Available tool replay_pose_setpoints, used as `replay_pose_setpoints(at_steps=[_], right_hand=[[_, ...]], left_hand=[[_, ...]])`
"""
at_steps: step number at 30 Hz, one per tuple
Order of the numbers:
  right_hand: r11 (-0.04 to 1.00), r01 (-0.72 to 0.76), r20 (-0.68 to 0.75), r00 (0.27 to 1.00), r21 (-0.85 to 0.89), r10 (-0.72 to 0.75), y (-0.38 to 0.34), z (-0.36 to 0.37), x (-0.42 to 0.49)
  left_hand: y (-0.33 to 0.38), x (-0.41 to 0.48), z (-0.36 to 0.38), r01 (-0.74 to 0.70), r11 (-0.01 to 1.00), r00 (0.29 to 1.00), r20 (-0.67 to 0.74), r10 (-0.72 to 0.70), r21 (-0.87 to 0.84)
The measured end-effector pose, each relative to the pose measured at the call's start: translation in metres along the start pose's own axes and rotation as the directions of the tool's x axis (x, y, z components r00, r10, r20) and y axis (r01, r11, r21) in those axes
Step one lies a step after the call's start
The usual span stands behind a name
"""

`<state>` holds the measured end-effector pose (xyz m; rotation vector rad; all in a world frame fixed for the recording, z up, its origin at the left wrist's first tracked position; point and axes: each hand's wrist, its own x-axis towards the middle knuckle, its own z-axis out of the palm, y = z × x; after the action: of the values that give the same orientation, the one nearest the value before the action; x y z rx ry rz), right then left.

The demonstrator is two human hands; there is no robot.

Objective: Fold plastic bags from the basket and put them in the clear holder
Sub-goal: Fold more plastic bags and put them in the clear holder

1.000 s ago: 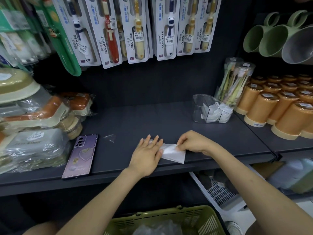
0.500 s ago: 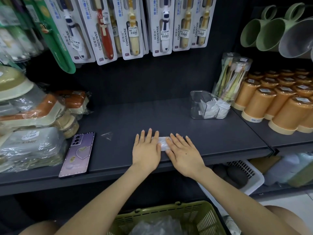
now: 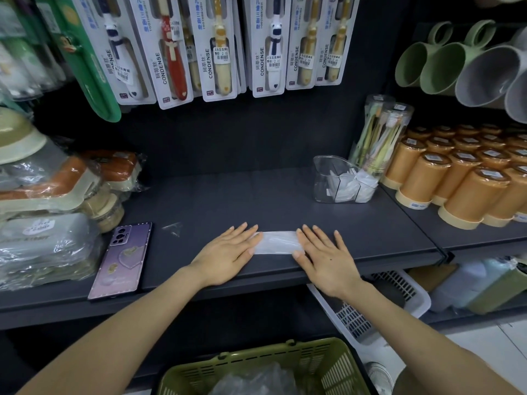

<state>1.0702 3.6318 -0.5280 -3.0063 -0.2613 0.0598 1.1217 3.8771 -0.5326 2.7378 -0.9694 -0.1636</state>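
the plastic bag (image 3: 275, 242) lies flat on the dark shelf (image 3: 256, 195) as a narrow white folded strip. it spans the gap between the two sets of fingers, near the shelf's front edge.

the left hand (image 3: 225, 253) rests palm down. its fingers (image 3: 247, 234) are straight and slightly apart, with the tips covering the left end of the strip. the right hand (image 3: 325, 259) rests palm down likewise. its fingers (image 3: 307, 238) are straight and spread, with the thumb and nearest fingertips on the right end of the strip. neither hand grips anything. the middle of the strip is exposed between the fingertips.

beyond the right fingers, toward the back of the shelf, stands the clear holder (image 3: 322, 178), containing folded white bags (image 3: 350, 186). just behind the holder is a clear tube of toothbrushes (image 3: 382, 132). further right are orange cups (image 3: 456, 183).

left of the left fingers, well apart, a purple phone (image 3: 121, 259) lies back up on the shelf. a scrap of clear film (image 3: 172, 227) lies between phone and hand.

below the wrists, nearest the person, is the green basket (image 3: 285, 349), holding crumpled clear bags (image 3: 256, 380). toothbrush packs (image 3: 216, 47) hang above the fingers.
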Motion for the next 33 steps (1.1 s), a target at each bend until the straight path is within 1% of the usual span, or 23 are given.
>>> replay_pose_setpoints(at_steps=[2, 3, 4, 5, 6, 7, 8, 9, 11, 12, 14, 16, 18, 19, 20, 21, 24, 26, 29, 31, 33], right_hand=[[0.999, -0.013, 0.008, 1.000, 0.032, 0.013, 0.007, -0.002, -0.003], [0.996, -0.040, -0.012, 0.999, 0.084, 0.041, 0.007, -0.002, -0.001], [0.985, -0.085, -0.091, 0.991, 0.152, 0.099, 0.005, -0.001, 0.000], [0.970, -0.126, -0.218, 0.961, 0.208, 0.172, 0.000, 0.000, 0.002], [0.961, -0.159, -0.369, 0.899, 0.224, 0.235, -0.005, 0.003, 0.004], [0.963, -0.186, -0.484, 0.836, 0.194, 0.259, -0.010, 0.005, 0.005], [0.959, -0.234, -0.529, 0.799, 0.163, 0.285, -0.016, 0.007, 0.006], [0.943, -0.288, -0.492, 0.804, 0.167, 0.333, -0.022, 0.008, 0.007], [0.885, -0.404, -0.314, 0.830, 0.231, 0.461, -0.034, 0.001, 0.012], [0.853, -0.451, -0.247, 0.823, 0.261, 0.511, -0.037, -0.001, 0.016], [0.828, -0.473, -0.221, 0.810, 0.301, 0.543, -0.037, -0.002, 0.022], [0.805, -0.408, -0.223, 0.816, 0.430, 0.533, -0.037, -0.003, 0.022], [0.735, -0.271, -0.208, 0.848, 0.621, 0.488, -0.034, -0.009, 0.018], [0.715, -0.202, -0.215, 0.869, 0.669, 0.446, -0.033, -0.014, 0.014], [0.721, -0.139, -0.238, 0.888, 0.679, 0.395, -0.032, -0.022, 0.010], [0.732, -0.079, -0.260, 0.904, 0.677, 0.338, -0.030, -0.029, 0.007], [0.715, 0.065, -0.285, 0.939, 0.696, 0.192, -0.026, -0.054, 0.002], [0.696, 0.117, -0.282, 0.951, 0.708, 0.126, -0.022, -0.069, 0.002], [0.650, 0.165, -0.283, 0.956, 0.741, 0.079, -0.019, -0.091, 0.004], [0.559, 0.176, -0.269, 0.959, 0.810, 0.089, -0.020, -0.103, 0.005], [0.399, 0.136, -0.201, 0.972, 0.907, 0.125, -0.025, -0.109, 0.002]], left_hand=[[0.001, 0.000, 0.001, 0.006, 1.000, 1.000, 0.002, -0.006, 0.002], [0.002, 0.000, 0.001, 0.010, 1.000, 1.000, 0.004, -0.010, 0.007], [0.002, -0.001, 0.000, 0.011, 1.000, 1.000, 0.006, -0.011, 0.014], [0.001, 0.000, 0.001, 0.010, 1.000, 1.000, 0.004, -0.010, 0.020], [0.002, 0.000, 0.001, 0.006, 1.000, 1.000, 0.001, -0.006, 0.022], [0.002, 0.000, 0.001, 0.003, 1.000, 1.000, -0.001, -0.003, 0.023], [0.002, -0.001, 0.001, 0.004, 1.000, 1.000, 0.001, -0.004, 0.023], [0.002, -0.001, 0.001, 0.009, 1.000, 1.000, 0.007, -0.009, 0.024], [0.002, -0.001, 0.001, 0.023, 0.999, 1.000, 0.021, -0.023, 0.025], [0.002, -0.002, 0.000, 0.022, 1.000, 1.000, 0.020, -0.023, 0.021], [0.002, -0.002, 0.001, 0.028, 0.999, 1.000, -0.013, -0.028, -0.039], [0.002, -0.004, -0.001, 0.070, 0.975, 0.988, -0.123, -0.098, -0.210], [0.005, -0.006, -0.008, 0.133, 0.893, 0.940, -0.229, -0.251, -0.430], [0.009, -0.007, -0.014, 0.163, 0.843, 0.920, -0.230, -0.318, -0.513], [0.014, -0.007, -0.020, 0.184, 0.812, 0.913, -0.209, -0.349, -0.555], [0.020, -0.007, -0.026, 0.192, 0.798, 0.920, -0.178, -0.349, -0.571], [0.036, 0.000, -0.042, 0.150, 0.762, 0.952, -0.115, -0.283, -0.630], [0.045, 0.002, -0.050, 0.137, 0.699, 0.961, -0.076, -0.265, -0.702], [0.056, -0.001, -0.058, 0.146, 0.571, 0.962, -0.018, -0.272, -0.808], [0.064, -0.004, -0.062, 0.146, 0.497, 0.956, -0.007, -0.293, -0.855], [0.072, -0.008, -0.063, 0.146, 0.387, 0.939, 0.005, -0.344, -0.910]])
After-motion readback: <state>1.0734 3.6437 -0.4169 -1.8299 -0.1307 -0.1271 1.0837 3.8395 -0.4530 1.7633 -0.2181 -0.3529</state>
